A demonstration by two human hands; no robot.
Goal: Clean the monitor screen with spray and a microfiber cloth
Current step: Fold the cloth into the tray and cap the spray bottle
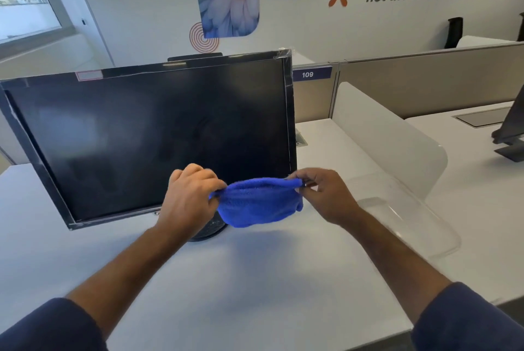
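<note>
A black monitor stands on a white desk, its dark screen tilted and turned a little to the left. In front of its lower right corner a blue microfiber cloth hangs stretched in the air. My left hand pinches the cloth's left edge. My right hand pinches its upper right corner. Both hands are a short way above the desk, close to the monitor's round base. No spray bottle is in view.
A clear plastic divider curves up along the desk's right side. Grey partition panels run behind. Another monitor's stand sits on the neighbouring desk at far right. The desk's front edge is near my sleeves.
</note>
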